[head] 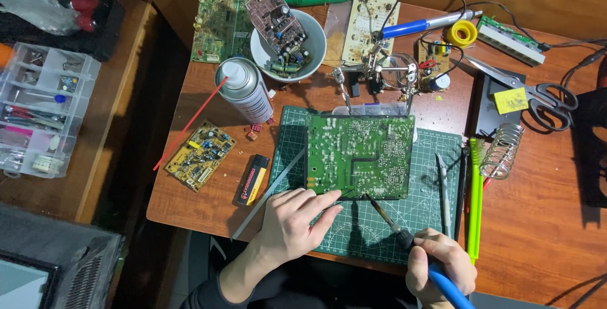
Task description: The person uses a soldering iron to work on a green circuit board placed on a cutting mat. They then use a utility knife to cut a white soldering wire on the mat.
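A green circuit board (360, 154) lies solder side up on a green cutting mat (417, 214). My right hand (439, 263) grips a blue-handled soldering iron (404, 236), its tip touching the board's near edge. My left hand (294, 220) rests on the mat at the board's near left corner. Its fingers pinch what looks like a thin strand of solder that reaches toward the iron's tip.
On the wooden desk stand a spray can (245, 89), a white bowl (259, 47) of parts, a helping-hand clamp (379, 72), scissors (544, 94), a coiled iron stand (502, 151), tweezers (442, 182) and a small yellow board (201, 155). A parts organizer (41, 107) sits left.
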